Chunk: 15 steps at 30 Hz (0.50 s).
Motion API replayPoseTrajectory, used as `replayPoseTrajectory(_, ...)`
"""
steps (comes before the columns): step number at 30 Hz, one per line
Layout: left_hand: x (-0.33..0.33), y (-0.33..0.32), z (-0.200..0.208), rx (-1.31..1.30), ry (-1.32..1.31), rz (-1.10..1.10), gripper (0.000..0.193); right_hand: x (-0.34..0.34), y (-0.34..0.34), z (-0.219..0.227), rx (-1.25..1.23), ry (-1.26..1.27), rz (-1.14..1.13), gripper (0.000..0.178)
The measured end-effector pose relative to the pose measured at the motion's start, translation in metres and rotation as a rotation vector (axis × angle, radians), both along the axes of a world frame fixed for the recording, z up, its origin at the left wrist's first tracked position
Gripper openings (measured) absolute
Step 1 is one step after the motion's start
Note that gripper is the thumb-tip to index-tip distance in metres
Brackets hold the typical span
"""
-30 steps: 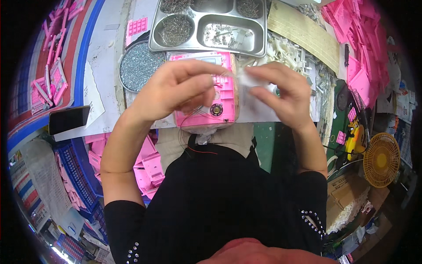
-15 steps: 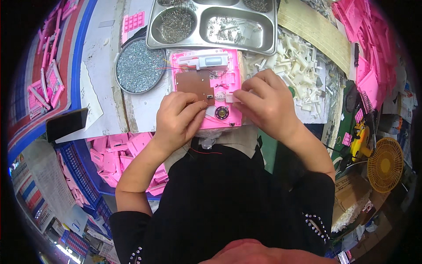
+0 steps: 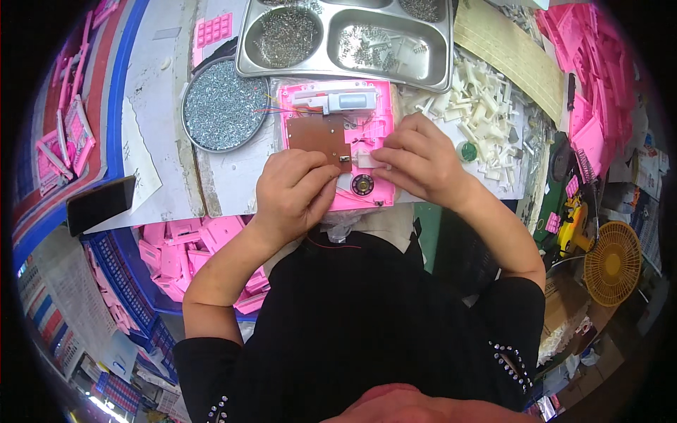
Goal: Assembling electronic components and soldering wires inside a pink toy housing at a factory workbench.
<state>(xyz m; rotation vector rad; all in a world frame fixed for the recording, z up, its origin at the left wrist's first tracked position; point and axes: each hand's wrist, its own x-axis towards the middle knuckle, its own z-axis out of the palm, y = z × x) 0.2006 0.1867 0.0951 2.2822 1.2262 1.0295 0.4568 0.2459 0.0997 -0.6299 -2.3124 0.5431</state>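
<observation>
A pink plastic housing (image 3: 381, 127) lies on the table before me with its inside up. In it sit a brown circuit board (image 3: 310, 134), a round black speaker (image 3: 362, 185) and a white module (image 3: 351, 101) with thin coloured wires. My left hand (image 3: 293, 187) is closed at the board's lower edge, thumb and fingertips pinched together at its corner. A small white plastic piece (image 3: 364, 159) is pinched in the fingertips of my right hand (image 3: 425, 158), just right of the board. The curled fingers hide part of the piece and of the housing's right side.
Beyond the housing stands a metal compartment tray (image 3: 345, 76) of small springs and parts. A round dish of screws (image 3: 226, 106) is at left, loose white plastic parts (image 3: 479, 106) at right. Pink parts (image 3: 176, 247) fill a blue crate below left. A yellow fan (image 3: 612, 264) stands far right.
The white piece in my right hand has moved slightly left, closer to the circuit board. My left hand keeps its place at the board's edge. The whole view has shifted a little.
</observation>
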Motion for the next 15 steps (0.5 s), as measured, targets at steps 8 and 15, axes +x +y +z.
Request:
replayPoseTrajectory(8,-0.004,0.000,0.001,-0.002,0.015,-0.002,0.021,-0.008,-0.011,0.015,-0.202,-0.180,-0.216,0.026)
replayPoseTrajectory(15,-0.002,0.009,0.017,-0.111,-0.050,-0.007,0.016,0.004,0.002,0.019,-0.262,-0.041,-0.354,0.020)
